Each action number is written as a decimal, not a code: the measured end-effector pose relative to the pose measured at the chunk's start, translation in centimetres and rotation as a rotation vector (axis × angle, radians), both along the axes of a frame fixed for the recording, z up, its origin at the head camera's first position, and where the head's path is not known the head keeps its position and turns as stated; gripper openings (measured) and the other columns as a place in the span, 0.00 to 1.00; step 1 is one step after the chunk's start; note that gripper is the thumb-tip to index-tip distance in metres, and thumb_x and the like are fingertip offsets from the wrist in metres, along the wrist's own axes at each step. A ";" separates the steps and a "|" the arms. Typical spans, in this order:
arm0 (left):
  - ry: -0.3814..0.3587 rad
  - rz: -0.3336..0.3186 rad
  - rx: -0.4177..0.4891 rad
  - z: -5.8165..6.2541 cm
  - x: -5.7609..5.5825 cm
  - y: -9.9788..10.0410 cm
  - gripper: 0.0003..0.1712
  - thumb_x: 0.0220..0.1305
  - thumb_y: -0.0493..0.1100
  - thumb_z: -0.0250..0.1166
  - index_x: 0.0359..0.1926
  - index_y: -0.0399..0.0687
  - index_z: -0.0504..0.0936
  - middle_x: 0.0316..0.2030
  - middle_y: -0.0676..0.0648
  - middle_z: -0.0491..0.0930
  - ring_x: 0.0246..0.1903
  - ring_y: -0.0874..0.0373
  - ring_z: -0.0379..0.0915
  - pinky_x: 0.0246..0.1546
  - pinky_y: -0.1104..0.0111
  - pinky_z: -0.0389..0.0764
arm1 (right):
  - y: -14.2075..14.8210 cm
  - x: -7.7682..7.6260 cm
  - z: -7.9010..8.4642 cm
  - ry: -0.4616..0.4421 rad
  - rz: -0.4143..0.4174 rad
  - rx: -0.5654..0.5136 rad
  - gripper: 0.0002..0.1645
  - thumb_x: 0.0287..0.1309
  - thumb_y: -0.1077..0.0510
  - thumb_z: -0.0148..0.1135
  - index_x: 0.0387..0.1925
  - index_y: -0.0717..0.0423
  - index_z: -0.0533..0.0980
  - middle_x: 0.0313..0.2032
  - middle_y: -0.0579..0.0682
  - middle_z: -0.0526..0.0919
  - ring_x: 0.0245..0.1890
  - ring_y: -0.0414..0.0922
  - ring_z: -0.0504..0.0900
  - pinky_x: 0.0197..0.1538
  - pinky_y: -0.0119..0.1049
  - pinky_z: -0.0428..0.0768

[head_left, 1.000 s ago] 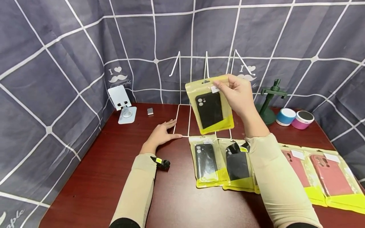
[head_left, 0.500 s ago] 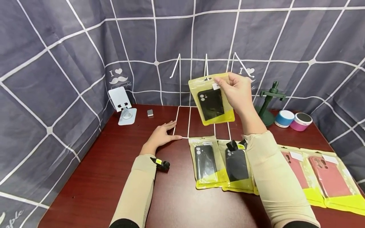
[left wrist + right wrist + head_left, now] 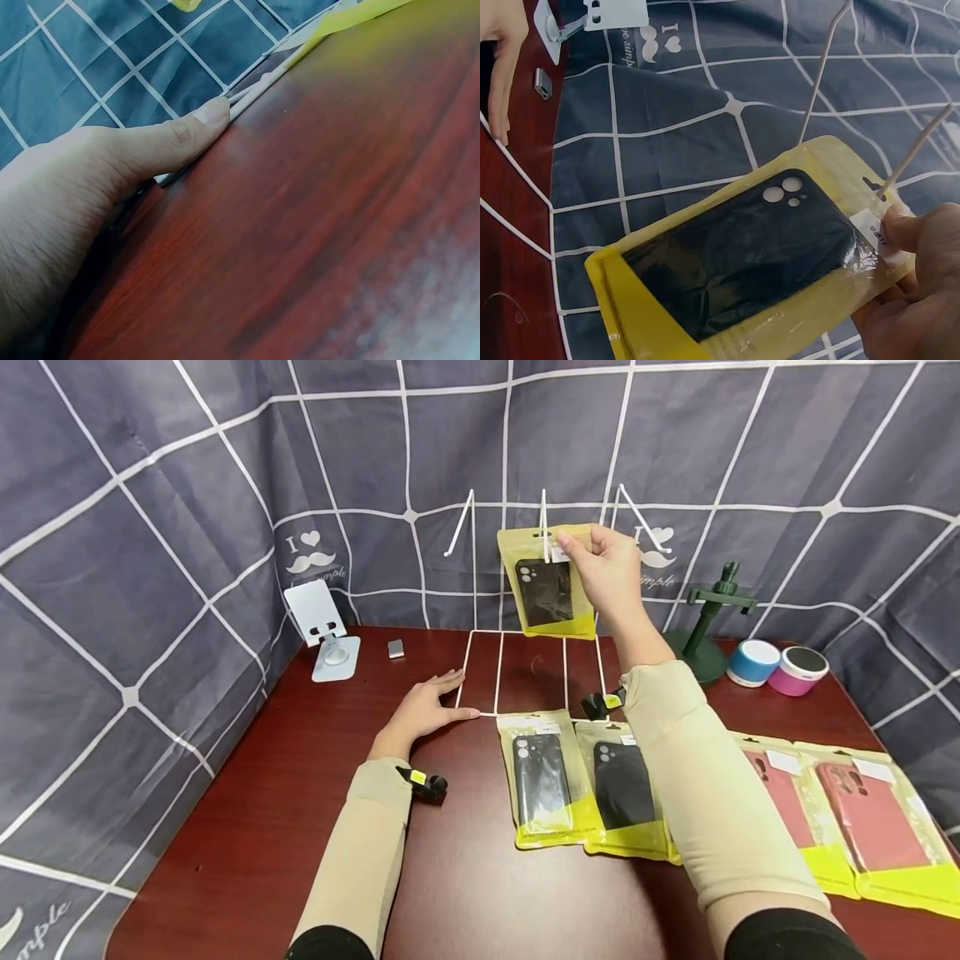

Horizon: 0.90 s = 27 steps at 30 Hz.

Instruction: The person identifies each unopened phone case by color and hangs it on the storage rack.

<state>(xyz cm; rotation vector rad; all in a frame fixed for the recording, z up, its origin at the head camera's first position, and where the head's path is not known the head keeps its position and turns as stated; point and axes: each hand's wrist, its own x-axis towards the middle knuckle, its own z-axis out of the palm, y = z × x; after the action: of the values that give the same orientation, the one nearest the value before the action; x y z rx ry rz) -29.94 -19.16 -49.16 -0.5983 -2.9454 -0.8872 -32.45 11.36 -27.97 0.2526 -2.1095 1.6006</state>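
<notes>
We are noting the right hand (image 3: 611,572) pinching the bagged case (image 3: 546,597) at one o'clock, clearance showing below its bottom edge; at eight, the spread left hand (image 3: 422,708) is touching the rack (image 3: 498,672).

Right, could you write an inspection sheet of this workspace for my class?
Surface: dark red wood-grain table.
Job's things: held packet with black case, hang hole apparently on the middle hook of the white wire rack; other black-case packets and pink-case packets lie on the table, some partly hidden.
Clutter: white phone stand, small metallic block, green stand, blue cylinder, pink cylinder.
Hands: right hand pinches the held packet's top; left hand touches the rack's base.
Cables: nothing seen.
Surroundings: dark cloth with white grid lines.
</notes>
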 end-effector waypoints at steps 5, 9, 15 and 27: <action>0.003 -0.008 0.007 -0.1 0.3 0.1 0.58 0.49 0.80 0.65 0.75 0.59 0.65 0.75 0.51 0.61 0.75 0.46 0.53 0.71 0.51 0.60 | -0.3 -0.9 -0.4 -0.045 0.007 -0.077 0.14 0.61 0.48 0.71 0.35 0.55 0.85 0.27 0.48 0.89 0.17 0.34 0.74 0.21 0.27 0.67; -0.007 -0.003 0.020 -0.4 0.4 0.1 0.58 0.48 0.80 0.66 0.75 0.59 0.66 0.75 0.51 0.61 0.75 0.49 0.52 0.71 0.50 0.61 | -0.3 -1.5 -1.0 -0.048 0.042 -0.181 0.10 0.61 0.52 0.72 0.35 0.56 0.85 0.26 0.47 0.88 0.17 0.37 0.75 0.20 0.26 0.70; -0.025 -0.005 0.026 -0.6 0.5 -0.1 0.57 0.48 0.80 0.67 0.75 0.60 0.66 0.75 0.52 0.61 0.75 0.48 0.51 0.71 0.49 0.60 | -0.4 -2.0 -1.8 -0.038 0.077 -0.267 0.09 0.62 0.54 0.71 0.35 0.56 0.83 0.27 0.47 0.88 0.18 0.39 0.79 0.23 0.28 0.77; 0.000 -0.006 0.014 0.1 0.1 -0.1 0.57 0.49 0.80 0.66 0.75 0.59 0.66 0.74 0.52 0.61 0.75 0.48 0.53 0.71 0.51 0.60 | 2.8 1.6 -6.5 -0.162 0.089 -0.050 0.31 0.70 0.45 0.60 0.67 0.56 0.70 0.65 0.55 0.75 0.66 0.44 0.72 0.68 0.37 0.67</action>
<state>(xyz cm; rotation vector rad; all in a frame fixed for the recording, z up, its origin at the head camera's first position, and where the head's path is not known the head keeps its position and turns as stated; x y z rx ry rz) -29.88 -19.25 -49.06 -0.6066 -2.9360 -0.9076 -30.80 14.18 -34.49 0.2092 -2.2027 1.7770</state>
